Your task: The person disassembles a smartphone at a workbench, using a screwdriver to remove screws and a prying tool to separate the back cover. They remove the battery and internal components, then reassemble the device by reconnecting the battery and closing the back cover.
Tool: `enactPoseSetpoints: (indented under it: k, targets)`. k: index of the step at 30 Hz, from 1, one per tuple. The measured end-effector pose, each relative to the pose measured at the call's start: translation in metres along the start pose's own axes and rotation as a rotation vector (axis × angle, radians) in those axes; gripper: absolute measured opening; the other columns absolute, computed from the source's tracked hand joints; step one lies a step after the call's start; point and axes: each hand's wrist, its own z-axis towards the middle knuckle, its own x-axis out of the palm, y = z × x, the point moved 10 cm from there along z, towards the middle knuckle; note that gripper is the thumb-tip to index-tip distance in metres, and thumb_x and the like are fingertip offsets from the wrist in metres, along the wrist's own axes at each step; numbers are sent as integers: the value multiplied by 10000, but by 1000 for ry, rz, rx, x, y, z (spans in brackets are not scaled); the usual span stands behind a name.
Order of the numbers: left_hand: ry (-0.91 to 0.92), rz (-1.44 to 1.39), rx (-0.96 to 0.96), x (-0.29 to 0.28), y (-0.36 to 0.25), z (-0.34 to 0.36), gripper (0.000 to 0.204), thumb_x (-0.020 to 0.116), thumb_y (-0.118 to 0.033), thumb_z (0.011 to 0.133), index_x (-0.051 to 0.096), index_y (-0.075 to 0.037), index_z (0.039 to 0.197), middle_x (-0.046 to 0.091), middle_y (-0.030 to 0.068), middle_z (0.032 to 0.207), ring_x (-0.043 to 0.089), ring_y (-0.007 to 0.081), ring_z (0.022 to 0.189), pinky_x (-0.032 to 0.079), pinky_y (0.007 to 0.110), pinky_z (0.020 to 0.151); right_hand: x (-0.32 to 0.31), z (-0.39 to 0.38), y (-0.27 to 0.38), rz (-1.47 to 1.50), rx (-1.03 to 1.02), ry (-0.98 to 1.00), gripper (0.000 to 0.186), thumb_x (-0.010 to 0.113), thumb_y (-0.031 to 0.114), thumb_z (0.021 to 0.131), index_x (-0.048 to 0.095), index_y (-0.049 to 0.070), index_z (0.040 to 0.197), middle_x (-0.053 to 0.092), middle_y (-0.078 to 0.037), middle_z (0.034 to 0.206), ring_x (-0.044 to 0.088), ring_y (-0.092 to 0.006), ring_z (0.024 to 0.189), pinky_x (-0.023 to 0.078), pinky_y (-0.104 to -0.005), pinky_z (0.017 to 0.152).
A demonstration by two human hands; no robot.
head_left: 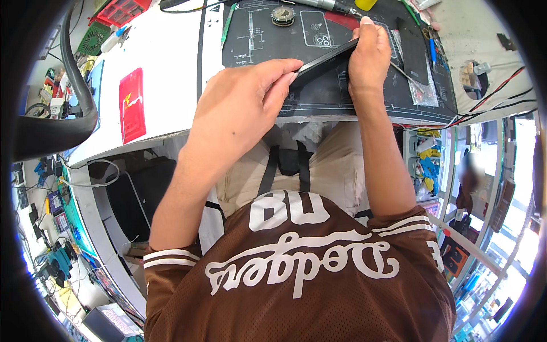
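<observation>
A thin dark phone (326, 58) is held tilted above the dark repair mat (319, 104), seen nearly edge-on, so its faces are mostly hidden. Its lower left end is pinched between the thumb and fingers of my left hand (242, 97). My right hand (369, 60) grips the raised right end, thumb along the top edge and fingers wrapped behind. Beyond it on the mat sits a small round metal piece (283, 16), near a printed phone outline. A thin metal rod pokes out beside my right wrist, its other end hidden.
A red packet (133, 105) lies on the white table at left, near a thick black curved arm (80, 108). At right are a clear plastic bag (424, 94), a blue-handled tool (432, 50) and loose cables (493, 97). A grey pen-like tool (322, 4) lies at the back.
</observation>
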Motion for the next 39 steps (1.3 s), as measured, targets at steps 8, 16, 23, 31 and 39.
enactPoseSetpoints:
  k: [8,16,23,31,39]
  targets:
    - [153,263,123,13,-31,49,235,667,-192,1018,811,-20,1089,732,213,794,706,375,710,569,452,723,5,-10,19,-98,-59,-39,449,590,403,1102,601,11,883,560,-1,709,488,-96,700,453,-333,673]
    - [189,373,177,49,-42,84,327,646,-295,1045,803,-29,1154,760,229,888,734,425,866,586,471,830,6,-7,14,-156,-21,-19,462,565,409,1106,622,-13,927,666,-132,816,600,-211,772,512,-404,773]
    - [195,-93,-68,28,7,19,635,729,-405,1026,588,-38,1524,696,224,1377,696,309,1237,545,432,1044,-2,-4,8,109,-23,-52,456,520,400,1149,542,41,869,571,-36,795,511,-130,750,447,-331,731]
    - [54,-1438,-350,79,20,-47,836,573,-582,1088,345,-28,1673,473,244,1631,562,395,1429,536,463,1124,4,-15,68,794,-122,15,356,491,317,1148,432,132,850,469,-13,823,485,-155,825,478,-385,957]
    - [672,-2421,-285,101,-40,-16,818,359,-643,1128,395,-2,1635,498,301,1595,593,464,1375,531,629,1109,69,-35,93,931,-90,595,356,391,327,1168,433,135,871,591,-85,921,608,-251,1019,437,-476,1125]
